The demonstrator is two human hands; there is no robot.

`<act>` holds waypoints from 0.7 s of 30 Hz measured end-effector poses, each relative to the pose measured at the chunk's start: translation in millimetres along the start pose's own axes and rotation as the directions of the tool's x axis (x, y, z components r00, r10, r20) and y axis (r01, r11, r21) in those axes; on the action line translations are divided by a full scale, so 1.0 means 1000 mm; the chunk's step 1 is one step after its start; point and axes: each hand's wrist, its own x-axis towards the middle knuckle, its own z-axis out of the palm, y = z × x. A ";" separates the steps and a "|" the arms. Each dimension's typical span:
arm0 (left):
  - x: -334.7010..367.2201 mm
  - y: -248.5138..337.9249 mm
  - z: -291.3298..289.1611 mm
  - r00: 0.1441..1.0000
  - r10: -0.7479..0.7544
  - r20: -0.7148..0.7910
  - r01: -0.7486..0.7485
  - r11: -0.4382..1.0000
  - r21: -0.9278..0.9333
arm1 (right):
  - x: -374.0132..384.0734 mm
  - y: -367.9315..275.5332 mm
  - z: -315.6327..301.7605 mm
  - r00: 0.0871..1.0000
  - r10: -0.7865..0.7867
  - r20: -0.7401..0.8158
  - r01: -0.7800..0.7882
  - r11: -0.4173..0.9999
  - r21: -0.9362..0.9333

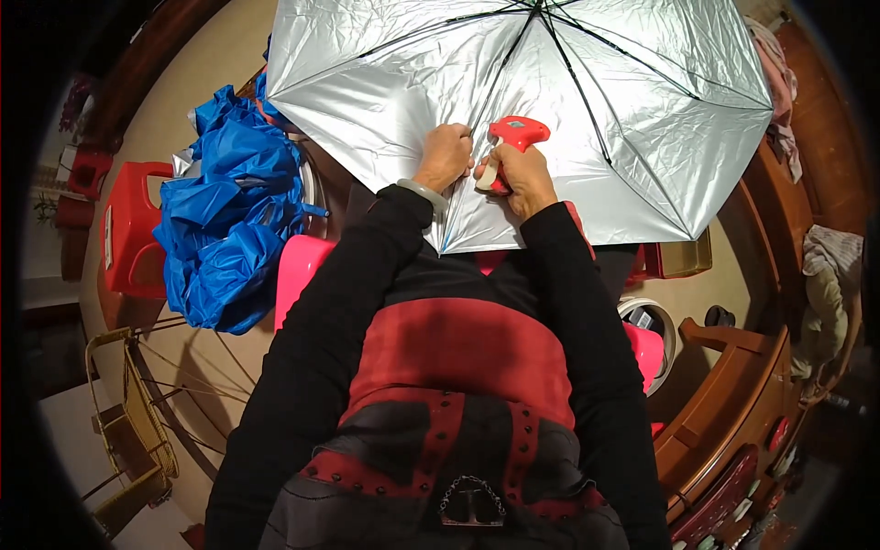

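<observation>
An opened umbrella (pixel 376 87) with a silver inner side and dark ribs spreads over my lap and beyond. My left hand (pixel 446 158) is closed on the canopy along one rib, with a pale bangle (pixel 422 192) round that wrist. What lies between its fingertips is hidden. Just to the right, my right hand (pixel 522 176) grips a red and white pistol-shaped hand tool (pixel 519 130), its rounded red top standing out above the fingers. The tool is held over the silver fabric, close to the same rib; whether it touches the fabric, I cannot tell.
Left of me lies a heap of crumpled blue fabric (pixel 238 202), beside a red plastic stool (pixel 136 229). A bamboo-like frame (pixel 133 431) stands at the lower left. On the right are a white round bin (pixel 665 321), wooden furniture (pixel 733 385) and hanging cloths (pixel 830 284).
</observation>
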 end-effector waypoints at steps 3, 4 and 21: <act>0.003 -0.001 -0.002 0.999 0.033 0.007 -0.033 0.998 0.045 | -0.003 0.002 0.004 1.000 0.020 0.012 -0.020 1.000 -0.024; 0.003 -0.001 -0.003 0.999 0.033 0.005 -0.033 0.998 0.045 | -0.005 0.001 0.004 0.999 0.039 0.023 -0.039 0.999 0.000; -0.001 0.006 -0.007 0.999 0.040 0.009 -0.041 0.994 0.099 | -0.015 0.010 -0.011 0.949 0.219 0.226 -0.281 0.913 0.295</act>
